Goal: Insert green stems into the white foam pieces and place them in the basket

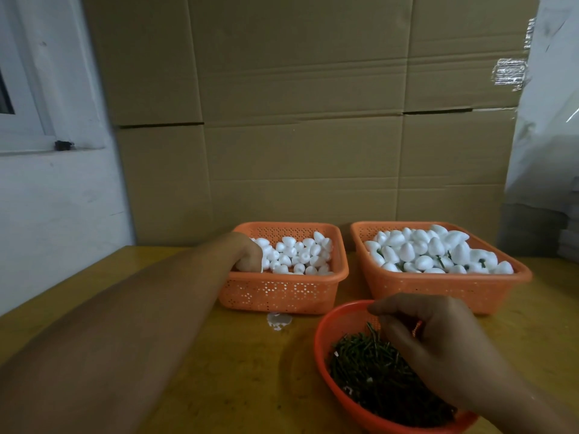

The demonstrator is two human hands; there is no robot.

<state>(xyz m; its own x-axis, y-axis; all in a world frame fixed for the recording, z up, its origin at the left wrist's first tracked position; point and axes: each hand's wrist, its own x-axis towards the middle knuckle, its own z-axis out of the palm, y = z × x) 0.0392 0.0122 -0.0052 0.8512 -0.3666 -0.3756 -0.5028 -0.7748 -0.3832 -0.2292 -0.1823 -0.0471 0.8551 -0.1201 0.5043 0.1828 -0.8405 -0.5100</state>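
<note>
Two orange square baskets stand side by side on the table. The left basket (pixel 282 292) holds plain white foam pieces (pixel 300 255). My left hand (pixel 249 253) reaches into its left side, fingers curled down among the foam; whether it holds one is hidden. The right basket (pixel 438 288) is heaped with foam pieces that have green stems (pixel 438 249) in them. Nearer me, a round red bowl (pixel 326 339) is full of loose green stems (pixel 372 368). My right hand (pixel 432 336) hovers over the bowl with fingertips pinched together at the stems.
The wooden table (pixel 238 364) carries a small white scrap (pixel 279 321) just in front of the left basket. Stacked cardboard boxes (pixel 297 120) form a wall behind the baskets. A white wall with a window frame (pixel 37 126) is at left, plastic sheeting (pixel 551 120) at right.
</note>
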